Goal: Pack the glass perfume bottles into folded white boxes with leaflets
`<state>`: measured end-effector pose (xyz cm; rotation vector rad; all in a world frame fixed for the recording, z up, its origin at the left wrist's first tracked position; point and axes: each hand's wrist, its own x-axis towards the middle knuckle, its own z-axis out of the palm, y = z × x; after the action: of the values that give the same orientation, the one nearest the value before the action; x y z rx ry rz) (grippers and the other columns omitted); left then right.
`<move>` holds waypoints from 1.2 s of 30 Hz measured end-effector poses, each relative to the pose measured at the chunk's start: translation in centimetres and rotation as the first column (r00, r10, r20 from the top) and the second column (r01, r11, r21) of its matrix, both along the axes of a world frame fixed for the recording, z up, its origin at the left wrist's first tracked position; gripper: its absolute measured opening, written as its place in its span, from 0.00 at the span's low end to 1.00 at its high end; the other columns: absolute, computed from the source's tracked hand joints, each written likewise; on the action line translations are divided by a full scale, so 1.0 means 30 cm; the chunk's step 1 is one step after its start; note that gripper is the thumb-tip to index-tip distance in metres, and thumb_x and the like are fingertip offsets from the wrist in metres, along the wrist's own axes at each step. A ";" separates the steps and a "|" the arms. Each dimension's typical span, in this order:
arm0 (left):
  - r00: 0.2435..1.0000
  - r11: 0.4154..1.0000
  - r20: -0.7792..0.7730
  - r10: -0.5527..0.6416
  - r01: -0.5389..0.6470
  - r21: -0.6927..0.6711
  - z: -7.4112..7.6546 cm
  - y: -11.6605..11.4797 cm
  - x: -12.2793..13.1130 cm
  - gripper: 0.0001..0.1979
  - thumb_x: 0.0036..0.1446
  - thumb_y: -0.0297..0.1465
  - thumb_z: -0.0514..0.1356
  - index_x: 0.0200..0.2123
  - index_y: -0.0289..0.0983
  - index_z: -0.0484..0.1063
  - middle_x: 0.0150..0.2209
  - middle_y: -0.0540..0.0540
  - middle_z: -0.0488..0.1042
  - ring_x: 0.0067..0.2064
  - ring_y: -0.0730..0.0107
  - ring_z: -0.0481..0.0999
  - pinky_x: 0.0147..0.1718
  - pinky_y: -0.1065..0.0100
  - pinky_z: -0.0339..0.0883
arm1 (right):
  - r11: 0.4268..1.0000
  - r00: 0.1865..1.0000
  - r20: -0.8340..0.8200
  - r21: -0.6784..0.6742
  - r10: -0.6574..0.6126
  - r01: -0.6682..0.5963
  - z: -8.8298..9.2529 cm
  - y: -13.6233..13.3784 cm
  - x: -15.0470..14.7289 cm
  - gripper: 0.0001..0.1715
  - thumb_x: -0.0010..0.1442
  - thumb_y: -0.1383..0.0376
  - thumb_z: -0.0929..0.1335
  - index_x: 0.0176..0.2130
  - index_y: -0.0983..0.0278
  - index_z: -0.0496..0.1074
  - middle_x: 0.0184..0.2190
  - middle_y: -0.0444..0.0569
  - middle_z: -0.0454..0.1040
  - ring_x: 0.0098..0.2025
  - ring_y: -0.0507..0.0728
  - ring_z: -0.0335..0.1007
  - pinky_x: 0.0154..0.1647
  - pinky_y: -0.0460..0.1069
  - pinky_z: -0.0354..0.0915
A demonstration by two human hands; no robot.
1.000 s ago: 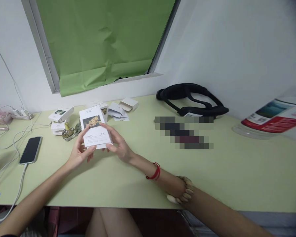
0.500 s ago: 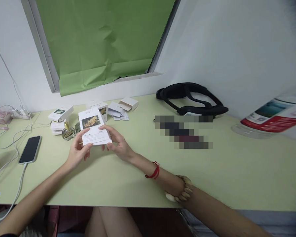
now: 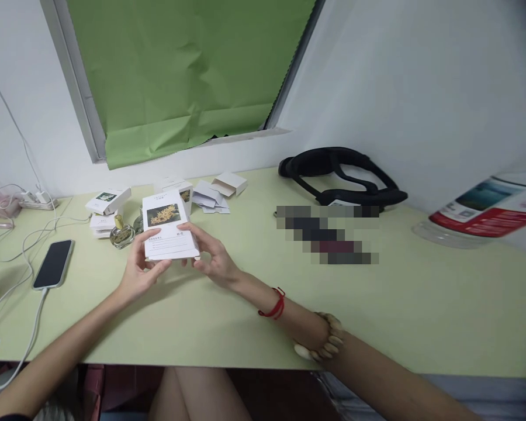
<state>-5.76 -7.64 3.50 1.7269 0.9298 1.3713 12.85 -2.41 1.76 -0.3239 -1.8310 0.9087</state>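
Both my hands hold a flat white box with a picture of yellow flowers on its top face, just above the pale green desk. My left hand grips its left and lower edge, fingers curled under it. My right hand pinches its right side, thumb on top. A red string and a bead bracelet sit on my right forearm. Just behind the box stands a small glass bottle with a gold cap.
Several small white boxes and unfolded cartons lie behind my hands. A phone on a white cable lies at the left. A black headset rests by the wall. A red-and-white label is at the right edge.
The box has tilted flatter and dropped slightly toward the desk since a second ago; both hands stay on it in nearly the same grip.
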 end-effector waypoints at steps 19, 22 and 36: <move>0.999 0.999 -0.052 0.010 -0.007 0.053 -0.016 -0.004 -0.011 0.28 0.57 0.44 0.62 0.57 0.43 0.60 0.50 0.42 0.64 0.32 0.78 0.69 0.19 0.80 0.64 | 0.998 0.996 -0.057 -0.015 0.061 -0.062 0.006 -0.002 0.001 0.35 0.58 0.41 0.67 0.54 0.60 0.65 0.37 0.48 0.72 0.27 0.51 0.69 0.22 0.45 0.66; 1.000 0.999 -0.024 -0.014 0.014 0.033 -0.019 -0.005 -0.012 0.26 0.59 0.43 0.60 0.58 0.44 0.60 0.51 0.42 0.64 0.30 0.80 0.67 0.17 0.81 0.64 | 0.997 0.995 -0.071 -0.023 0.070 -0.072 0.007 -0.002 0.001 0.33 0.58 0.43 0.68 0.54 0.60 0.65 0.36 0.48 0.72 0.25 0.51 0.70 0.21 0.45 0.66; 0.996 0.998 -0.069 -0.049 0.052 0.038 -0.009 -0.006 -0.021 0.28 0.58 0.50 0.57 0.57 0.44 0.61 0.49 0.43 0.66 0.33 0.74 0.70 0.20 0.75 0.66 | 0.965 0.992 -0.120 -0.251 0.045 -0.074 0.001 0.003 -0.009 0.33 0.57 0.42 0.68 0.54 0.58 0.66 0.40 0.49 0.74 0.28 0.53 0.69 0.22 0.46 0.67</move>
<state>-6.39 -7.84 3.24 1.8247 0.8958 1.3135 12.58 -2.32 1.80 -0.3708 -1.6290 1.1857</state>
